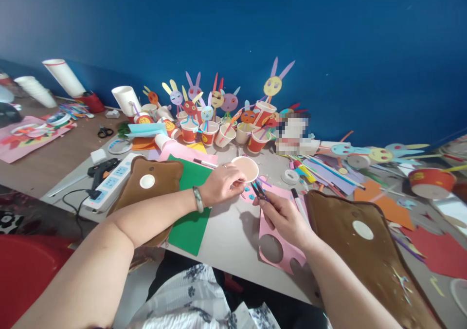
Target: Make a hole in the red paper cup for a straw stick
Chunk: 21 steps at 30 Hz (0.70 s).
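Note:
My left hand (228,183), wearing a bangle at the wrist, is closed on a paper cup (247,167), with its round, white-rimmed pale end facing me. Close to the cup's lower right edge, my right hand (282,214) grips a dark-handled tool that looks like scissors (260,191); its tip is partly lost against the cup. Beneath both hands lie a pink paper sheet with round holes (284,256) and a pink cut-out with blue marks (249,192). Left of them is a green paper sheet (188,231).
Finished paper-cup rabbits (207,117) crowd the back by the blue wall. Brown cushions (350,241) flank the work area on both sides. A white power strip (113,180) and a black glue gun (104,172) lie left. Pens, straws and orange paper (388,205) clutter the right.

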Tool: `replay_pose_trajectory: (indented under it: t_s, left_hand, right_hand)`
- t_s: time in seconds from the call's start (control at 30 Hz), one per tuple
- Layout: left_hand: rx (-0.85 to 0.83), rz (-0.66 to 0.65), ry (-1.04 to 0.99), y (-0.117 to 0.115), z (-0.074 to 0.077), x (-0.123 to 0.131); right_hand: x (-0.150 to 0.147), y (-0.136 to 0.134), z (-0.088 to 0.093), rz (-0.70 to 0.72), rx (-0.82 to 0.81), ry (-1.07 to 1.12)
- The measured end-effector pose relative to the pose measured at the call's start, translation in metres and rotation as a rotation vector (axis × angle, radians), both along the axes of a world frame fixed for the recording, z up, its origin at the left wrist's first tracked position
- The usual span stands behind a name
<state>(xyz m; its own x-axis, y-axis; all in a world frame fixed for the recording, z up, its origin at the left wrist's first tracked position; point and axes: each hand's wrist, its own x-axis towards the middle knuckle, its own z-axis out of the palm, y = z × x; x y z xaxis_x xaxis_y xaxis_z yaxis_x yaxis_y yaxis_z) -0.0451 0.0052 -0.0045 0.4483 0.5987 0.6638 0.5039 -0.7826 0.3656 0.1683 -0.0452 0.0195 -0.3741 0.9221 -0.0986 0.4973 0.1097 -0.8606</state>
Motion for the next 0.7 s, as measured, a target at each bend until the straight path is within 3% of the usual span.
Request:
replay_pose_trajectory:
  t_s: [0.13,0.3,0.5,0.6,0.7]
  left_hand:
    - [0.192,0.027,0.088,0.003,-0.002,-0.004]
    - [0.393,-0.081,0.264,-0.005,-0.005,-0.006]
    - [0.558,-0.130,0.377,-0.014,-0.002,-0.002]
    - [0.526,-0.184,0.358,-0.015,-0.001,-0.001]
    - [0.361,-0.266,0.314,-0.017,0.000,0.000]
  right_hand:
    - [0.006,0.004,-0.002,-0.091,0.121,0.082]
    - [0.000,0.006,-0.013,-0.254,0.186,0.280]
    - [-0.006,0.004,-0.023,-0.290,0.270,0.289]
    - [-0.007,0.005,-0.027,-0.287,0.342,0.278]
    - [-0.007,0.007,-0.028,-0.300,0.382,0.288]
